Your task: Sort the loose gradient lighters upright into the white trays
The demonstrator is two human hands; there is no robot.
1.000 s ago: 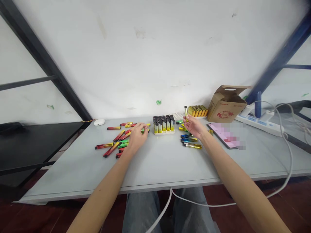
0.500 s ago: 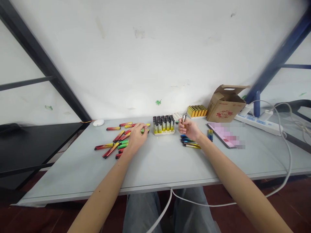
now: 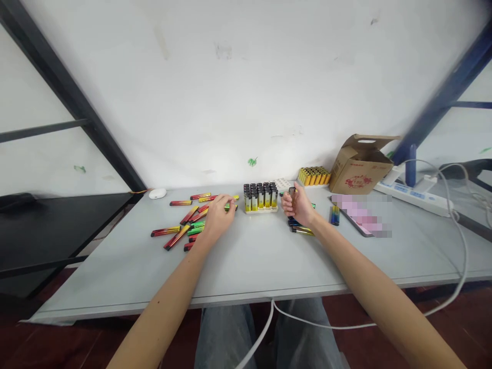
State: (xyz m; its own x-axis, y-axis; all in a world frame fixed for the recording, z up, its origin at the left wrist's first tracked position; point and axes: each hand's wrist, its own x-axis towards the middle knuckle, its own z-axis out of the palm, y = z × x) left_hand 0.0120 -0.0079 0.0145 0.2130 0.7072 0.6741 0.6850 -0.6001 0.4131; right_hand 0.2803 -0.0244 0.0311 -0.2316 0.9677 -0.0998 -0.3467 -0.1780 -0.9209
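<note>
Head view: right hand [image 3: 302, 207], just right of the lighter rack [image 3: 261, 210] on the tabletop [image 3: 249, 256], is closed around a single lighter [image 3: 292, 190]. Left hand [image 3: 219, 216] sits left of the rack beside loose red-yellow lighters [image 3: 165, 231], fingers curled; its grip cannot be determined. Cardboard box [image 3: 351, 175] stands right of the rack.

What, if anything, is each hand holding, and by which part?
The right hand holds a lighter, curled around its body with one end showing. Whether the left hand holds anything, I can't tell.

Plain indoor workspace: scuffed white wall [image 3: 192, 102], grey table [image 3: 249, 256], power strip [image 3: 414, 196], metal frame [image 3: 66, 87].
</note>
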